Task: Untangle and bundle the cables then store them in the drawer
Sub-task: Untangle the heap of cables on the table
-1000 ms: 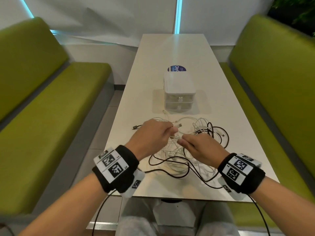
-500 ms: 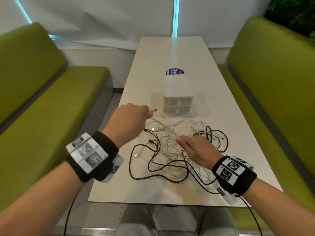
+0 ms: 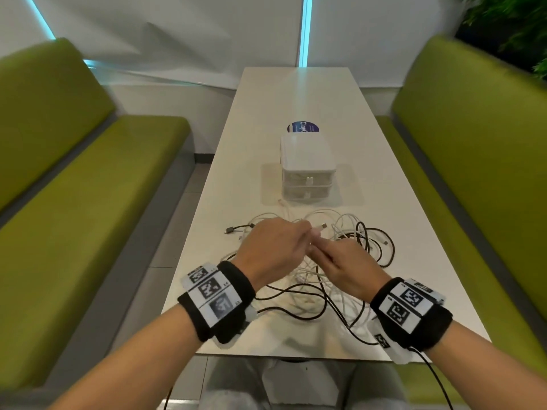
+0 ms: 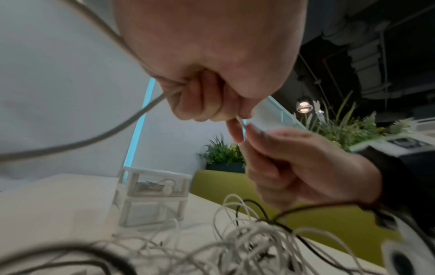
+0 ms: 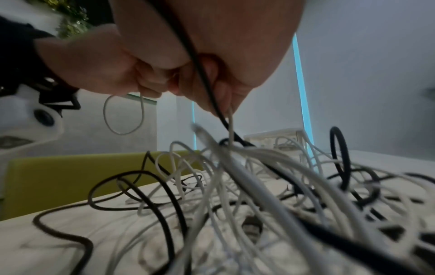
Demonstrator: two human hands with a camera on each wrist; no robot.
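A tangle of white and black cables (image 3: 322,294) lies on the white table (image 3: 296,99) near its front edge. Over the tangle, my left hand (image 3: 299,232) grips a white cable (image 4: 132,119), with a loop of it (image 5: 122,115) hanging from the fist and its plug (image 3: 319,228) poking out past the fingers. My right hand (image 3: 313,250) touches the left one and pinches the same white cable (image 5: 230,121) where it rises from the pile. Beyond the cables stands a small white two-drawer unit (image 3: 307,170) with both drawers shut.
Green benches (image 3: 88,202) run along both sides of the narrow table. A round blue sticker (image 3: 302,127) sits behind the drawer unit. A black cable end (image 3: 233,229) lies left of my hands. Black loops (image 3: 381,247) spread to the right.
Half a second ago my left hand was drawn out to the far left with the cable end. It has come back to meet my right hand, which stayed over the tangle.
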